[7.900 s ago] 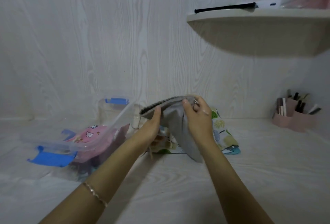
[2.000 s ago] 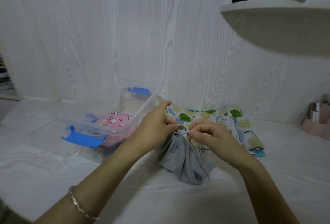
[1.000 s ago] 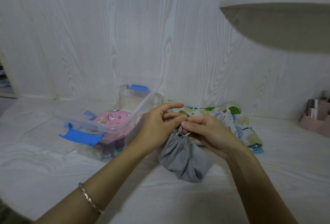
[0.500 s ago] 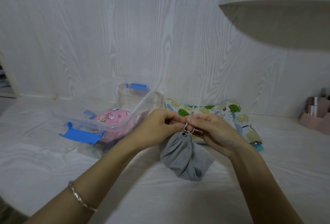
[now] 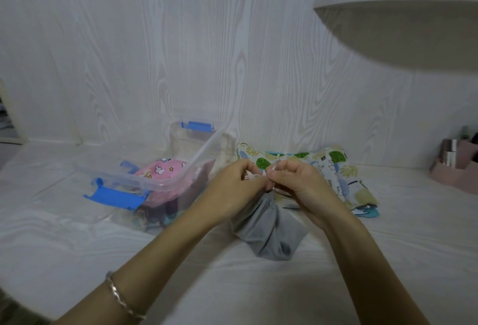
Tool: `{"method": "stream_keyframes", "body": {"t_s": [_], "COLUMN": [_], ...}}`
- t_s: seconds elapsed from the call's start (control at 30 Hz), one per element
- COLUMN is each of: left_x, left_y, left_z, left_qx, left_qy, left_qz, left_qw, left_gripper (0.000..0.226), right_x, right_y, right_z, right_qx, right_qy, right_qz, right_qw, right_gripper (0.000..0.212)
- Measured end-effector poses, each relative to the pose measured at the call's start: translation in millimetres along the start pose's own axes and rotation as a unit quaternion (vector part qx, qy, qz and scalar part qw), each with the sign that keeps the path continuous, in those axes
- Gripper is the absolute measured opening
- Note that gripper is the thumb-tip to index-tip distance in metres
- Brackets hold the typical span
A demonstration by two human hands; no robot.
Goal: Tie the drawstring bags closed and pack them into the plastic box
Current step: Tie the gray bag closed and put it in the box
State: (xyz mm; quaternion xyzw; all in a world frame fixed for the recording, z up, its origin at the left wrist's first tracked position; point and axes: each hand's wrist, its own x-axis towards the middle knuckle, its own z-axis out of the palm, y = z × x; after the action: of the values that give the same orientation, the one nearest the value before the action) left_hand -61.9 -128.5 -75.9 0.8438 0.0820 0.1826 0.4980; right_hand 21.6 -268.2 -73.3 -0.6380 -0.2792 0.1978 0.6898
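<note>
Resting on the table [image 5: 258,286], the grey bag [image 5: 269,234] is gathered tight at its neck, where the drawstring [image 5: 276,166] is pinched by the left hand [image 5: 232,190] and the right hand [image 5: 302,187] (fingertips close together). Just to the left, a pink bag [image 5: 163,170] is held in the clear plastic box [image 5: 155,182]. A leaf-print bag [image 5: 336,166] is laid flat behind the hands.

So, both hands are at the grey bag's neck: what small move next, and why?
Probably draw the hands apart to tighten the tie: the left hand and right hand both pinch the thin drawstring at the gathered neck of the grey fabric bag, which lies outside the clear plastic box.
</note>
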Motion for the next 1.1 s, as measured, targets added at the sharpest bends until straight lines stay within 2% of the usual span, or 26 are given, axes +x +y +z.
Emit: {"method": "stream_keyframes", "body": {"t_s": [0.03, 0.17, 0.27, 0.33, 0.5, 0.6, 0.83, 0.97, 1.1], "left_x": [-0.7, -3.2, -1.6, -1.7, -2.4, -3.4, -4.6, -4.9, -4.5], "left_y": [0.2, 0.6, -1.9, -1.5, -1.9, -4.0, -5.2, -3.2, -1.4], "left_z": [0.0, -1.6, -0.5, 1.3, 7.3, 7.7, 3.0, -1.2, -1.7], "left_qx": [0.010, 0.021, 0.062, 0.061, 0.091, 0.080, 0.065, 0.062, 0.059], "left_qy": [-0.001, -0.017, 0.036, 0.062, 0.111, 0.104, 0.055, 0.019, 0.021], "left_qz": [0.008, 0.034, 0.049, 0.060, 0.083, 0.089, 0.106, 0.102, 0.090], "left_qw": [1.000, 0.999, 0.996, 0.994, 0.986, 0.987, 0.991, 0.993, 0.994], "left_gripper": [0.020, 0.010, 0.014, 0.013, 0.012, 0.014, 0.016, 0.016, 0.020], "right_x": [0.1, -0.7, -5.6, -9.0, -11.7, -12.7, -12.8, -14.4, -17.1], "right_y": [-0.3, -0.9, -3.8, -5.0, 2.5, 6.8, 9.3, 6.0, 5.6], "right_z": [-0.4, -1.7, -2.3, 0.3, 11.5, 13.8, 14.4, 14.6, 17.2], "right_qx": [-0.009, -0.056, -0.046, -0.058, -0.143, -0.243, -0.369, -0.385, -0.397], "right_qy": [0.010, 0.024, -0.018, -0.018, 0.076, 0.124, 0.109, 0.099, 0.114], "right_qz": [-0.003, 0.006, 0.018, 0.006, -0.089, -0.150, -0.236, -0.240, -0.246], "right_qw": [1.000, 0.998, 0.999, 0.998, 0.983, 0.950, 0.892, 0.886, 0.877], "right_gripper": [0.015, 0.012, 0.018, 0.024, 0.020, 0.016, 0.018, 0.016, 0.015]}}
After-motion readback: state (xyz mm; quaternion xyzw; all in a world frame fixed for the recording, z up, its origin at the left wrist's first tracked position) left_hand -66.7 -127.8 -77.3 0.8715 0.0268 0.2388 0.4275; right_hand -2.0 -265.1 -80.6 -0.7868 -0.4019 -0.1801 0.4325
